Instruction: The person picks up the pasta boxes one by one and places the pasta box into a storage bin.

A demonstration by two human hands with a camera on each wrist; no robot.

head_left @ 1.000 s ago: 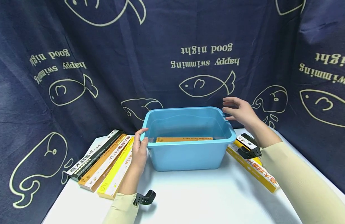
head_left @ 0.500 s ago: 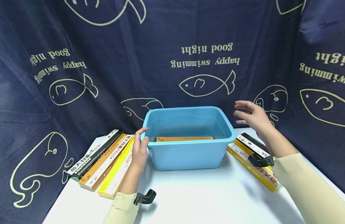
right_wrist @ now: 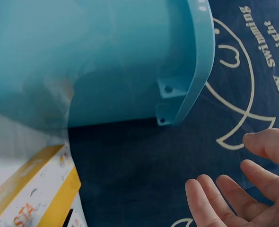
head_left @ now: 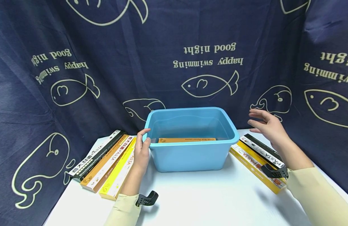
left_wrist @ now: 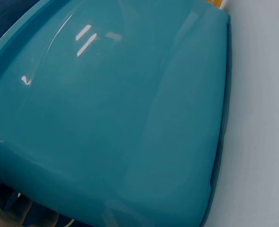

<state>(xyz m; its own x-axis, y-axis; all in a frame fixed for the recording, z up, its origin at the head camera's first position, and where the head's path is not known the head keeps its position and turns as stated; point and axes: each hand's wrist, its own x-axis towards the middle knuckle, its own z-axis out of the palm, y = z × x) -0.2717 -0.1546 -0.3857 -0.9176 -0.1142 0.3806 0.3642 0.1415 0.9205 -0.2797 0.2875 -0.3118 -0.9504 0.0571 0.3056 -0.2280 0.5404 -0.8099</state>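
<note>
A blue plastic storage bin (head_left: 188, 158) stands on the white table. My left hand (head_left: 141, 153) grips its left rim, thumb and fingers at the near corner. In the left wrist view the bin's wall (left_wrist: 120, 109) takes up most of the picture, with a few fingers (left_wrist: 19, 210) low at the left. Inside the bin lies an orange pasta box (head_left: 188, 140), partly hidden by the front wall. My right hand (head_left: 271, 127) hangs in the air right of the bin, fingers loosely bent and holding nothing. Below it are a yellow pasta box (head_left: 253, 171) and a black one (head_left: 261, 148).
Left of the bin, black (head_left: 96, 157), orange (head_left: 104, 164) and yellow (head_left: 115, 175) pasta boxes lie side by side. A dark blue cloth (head_left: 157, 62) with fish drawings hangs behind and at both sides of the table (head_left: 196, 201).
My right hand has moved away from the bin's right rim, going right and a little lower, over the boxes there. The left hand and the bin have stayed in place.
</note>
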